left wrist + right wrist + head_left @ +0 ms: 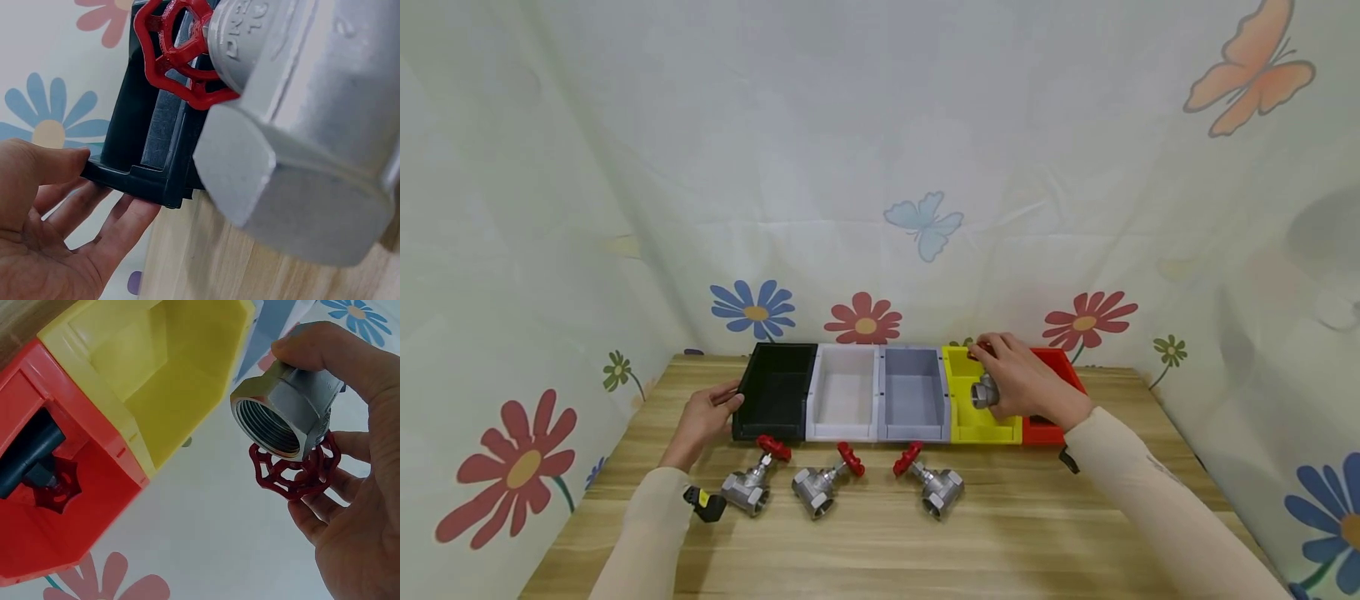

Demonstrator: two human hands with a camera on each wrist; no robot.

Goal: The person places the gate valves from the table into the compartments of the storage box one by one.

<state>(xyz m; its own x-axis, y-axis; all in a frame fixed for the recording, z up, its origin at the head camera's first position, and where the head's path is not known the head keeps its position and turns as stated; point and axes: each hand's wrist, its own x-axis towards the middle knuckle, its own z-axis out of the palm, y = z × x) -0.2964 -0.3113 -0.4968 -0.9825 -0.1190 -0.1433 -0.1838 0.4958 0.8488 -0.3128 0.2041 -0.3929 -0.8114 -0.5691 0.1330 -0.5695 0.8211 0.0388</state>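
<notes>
My right hand (1018,379) holds a metal valve (982,392) with a red handwheel above the yellow bin (987,434). In the right wrist view the thumb lies on the valve's body (312,394), and the other fingers are at its handwheel (294,472). The threaded opening faces the camera. At the row's left end, my left hand (703,417) pinches the side of the black bin (775,400), thumb on the rim and fingers against the outside, as the left wrist view shows. A valve (300,156) on the table looms close to that camera.
White (842,432), grey (913,432) and red (1060,362) bins complete the row. A dark valve (37,462) lies in the red bin. In front stand three valves with red handwheels: left (747,490), middle (814,490) and right (942,490). A patterned curtain (820,150) hangs behind.
</notes>
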